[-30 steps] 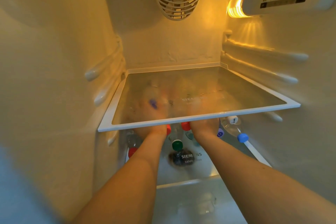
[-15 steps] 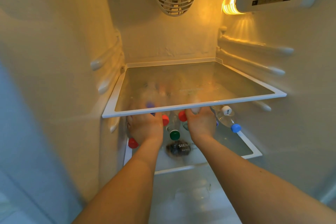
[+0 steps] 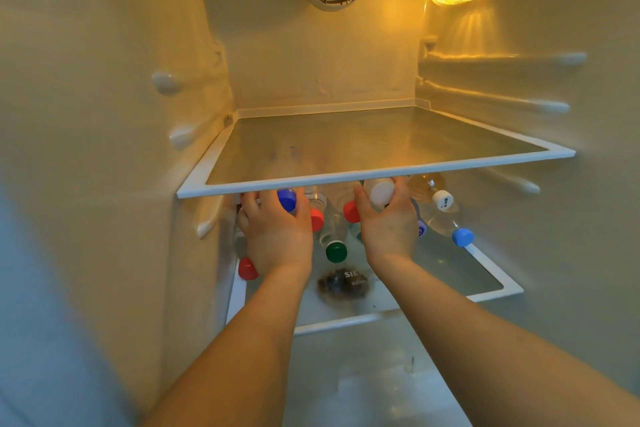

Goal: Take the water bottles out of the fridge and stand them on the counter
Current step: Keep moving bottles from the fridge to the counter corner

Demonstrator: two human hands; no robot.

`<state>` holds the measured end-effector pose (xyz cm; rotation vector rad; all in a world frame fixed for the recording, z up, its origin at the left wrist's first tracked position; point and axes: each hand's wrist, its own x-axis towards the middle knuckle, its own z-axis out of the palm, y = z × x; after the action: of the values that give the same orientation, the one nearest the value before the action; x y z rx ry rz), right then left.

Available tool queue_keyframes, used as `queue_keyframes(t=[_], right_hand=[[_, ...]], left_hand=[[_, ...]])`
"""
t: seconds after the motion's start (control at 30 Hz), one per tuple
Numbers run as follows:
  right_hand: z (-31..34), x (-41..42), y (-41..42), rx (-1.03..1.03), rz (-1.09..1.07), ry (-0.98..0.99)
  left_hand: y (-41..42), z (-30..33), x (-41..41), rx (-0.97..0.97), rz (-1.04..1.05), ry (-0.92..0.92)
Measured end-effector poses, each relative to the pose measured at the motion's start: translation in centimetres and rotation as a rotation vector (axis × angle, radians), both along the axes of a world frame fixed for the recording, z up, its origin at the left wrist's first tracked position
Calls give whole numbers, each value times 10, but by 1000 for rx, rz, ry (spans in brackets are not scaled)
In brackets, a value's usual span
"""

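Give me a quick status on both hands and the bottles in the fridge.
Left hand grips blue-capped bottle; right hand grips white-capped bottle. Both under upper glass shelf. More bottles lying on lower shelf. None out yet.

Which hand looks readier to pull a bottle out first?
Probably the right hand: its white-capped bottle already pokes past the upper shelf. The left hand grips a blue-capped bottle set slightly deeper.
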<state>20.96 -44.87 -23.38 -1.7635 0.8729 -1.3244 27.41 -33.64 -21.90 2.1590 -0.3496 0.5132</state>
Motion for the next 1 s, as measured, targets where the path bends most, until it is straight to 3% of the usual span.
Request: queue_keyframes(t=[0.2,0.5,0.77,1.0], right_hand=[[-1,8,-7,-26,-31,-52],[-9,-8,8,1,109,-261],[-19,-42,41,27,167,-360],[25,-98,88,61,160,-340]], left_hand=[[0,-1,8,50,21,-39],[11,-15,2,17,-59,-176],[36,-31,-30,-104,-119,-140],[70,-4,-90,-325,-179,-26]])
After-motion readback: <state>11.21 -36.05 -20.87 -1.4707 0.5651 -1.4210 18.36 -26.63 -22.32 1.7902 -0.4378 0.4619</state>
